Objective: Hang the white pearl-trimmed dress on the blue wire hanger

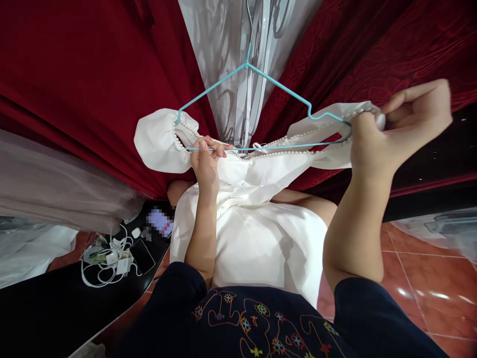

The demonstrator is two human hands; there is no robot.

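A white dress with bead-trimmed edges and puffed sleeves lies across my lap. A light blue clothes hanger sits in its top, the left end inside the left sleeve opening and the right end at the other sleeve. My left hand is closed around the hanger's bottom bar and the beaded neckline beside it. My right hand is pinched on the dress's beaded edge at the right sleeve, just past the hanger's end. The wrist and thumb partly hide that grip.
Red curtains hang in front, with clear plastic garment covers between them. To the left, a black bench holds a phone, a tangle of white cables and a blurred purple item. Red floor tiles lie at right.
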